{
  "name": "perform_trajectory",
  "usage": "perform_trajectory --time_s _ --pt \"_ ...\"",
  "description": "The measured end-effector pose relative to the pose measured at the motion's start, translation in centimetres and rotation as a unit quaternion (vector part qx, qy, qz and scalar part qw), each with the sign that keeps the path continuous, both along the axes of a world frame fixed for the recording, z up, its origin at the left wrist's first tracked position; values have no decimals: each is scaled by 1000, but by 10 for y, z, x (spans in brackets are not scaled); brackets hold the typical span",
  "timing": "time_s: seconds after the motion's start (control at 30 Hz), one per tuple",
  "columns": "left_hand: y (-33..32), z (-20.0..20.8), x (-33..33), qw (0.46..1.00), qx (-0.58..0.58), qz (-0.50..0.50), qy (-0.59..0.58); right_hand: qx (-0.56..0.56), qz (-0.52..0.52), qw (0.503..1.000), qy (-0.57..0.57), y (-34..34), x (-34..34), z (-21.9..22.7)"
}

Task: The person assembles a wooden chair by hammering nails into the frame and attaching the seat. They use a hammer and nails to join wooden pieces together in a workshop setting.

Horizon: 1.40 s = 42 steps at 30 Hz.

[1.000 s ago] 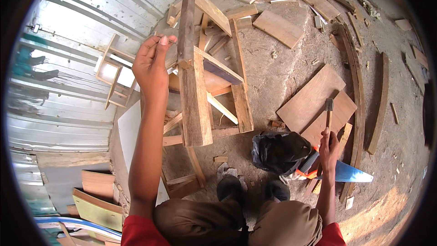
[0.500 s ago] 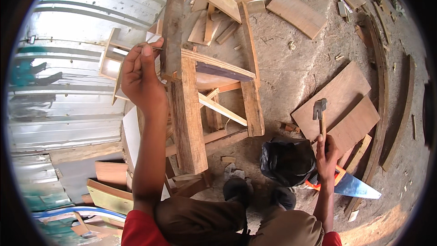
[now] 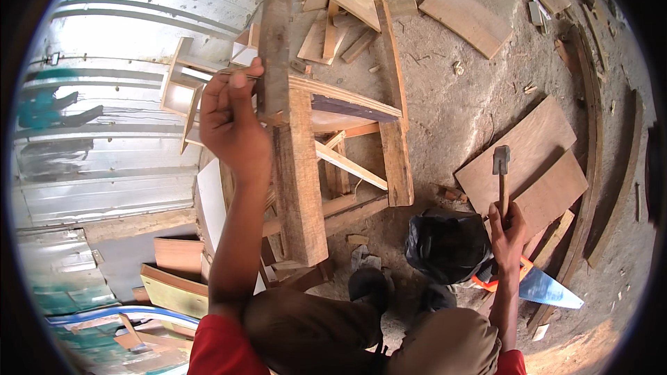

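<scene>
A wooden chair frame point(image 3: 300, 180) stands in front of me, its rough posts joined by rails and a plywood-edged crosspiece. My left hand point(image 3: 233, 114) is at the outer side of its upright back post point(image 3: 278, 35). Thumb and forefinger are closed in a pinch on a thin nail point(image 3: 253, 77), which points at the post; the fingers hide most of it. Lower on the right, my right hand point(image 3: 509, 232) is wrapped round the handle of a claw hammer point(image 3: 501, 161), whose head is up and clear of the frame.
A black plastic bag point(image 3: 445, 246) stands beside my feet. Behind it lies a handsaw point(image 3: 545, 288) with an orange handle. Plywood pieces point(image 3: 517, 149) and long boards point(image 3: 590, 132) lie on the right. Corrugated metal sheeting point(image 3: 125, 187) rises on the left, with offcuts point(image 3: 174, 292) below.
The hammer has twisted slightly in my right hand. My left hand keeps its pinch by the post. The whole view has shifted, so things sit a little farther right.
</scene>
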<state>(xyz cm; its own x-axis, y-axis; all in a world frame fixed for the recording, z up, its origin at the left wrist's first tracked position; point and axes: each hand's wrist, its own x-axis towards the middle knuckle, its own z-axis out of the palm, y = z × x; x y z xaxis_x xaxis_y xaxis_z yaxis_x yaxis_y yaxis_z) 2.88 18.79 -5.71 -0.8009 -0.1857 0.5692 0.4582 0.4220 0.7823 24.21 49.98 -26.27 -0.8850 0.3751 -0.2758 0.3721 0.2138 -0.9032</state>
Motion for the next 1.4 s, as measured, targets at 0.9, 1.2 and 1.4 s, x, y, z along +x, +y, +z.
perform_trajectory --time_s 0.9,1.2,1.4 --pt "8 9 16 994 103 -19 -22 112 292 936 160 -104 -112 327" --pt "2 1 11 992 122 -41 -2 136 280 938 150 -123 -110 342" --pt "3 -2 10 989 138 -53 6 175 288 925 173 -138 -107 356"
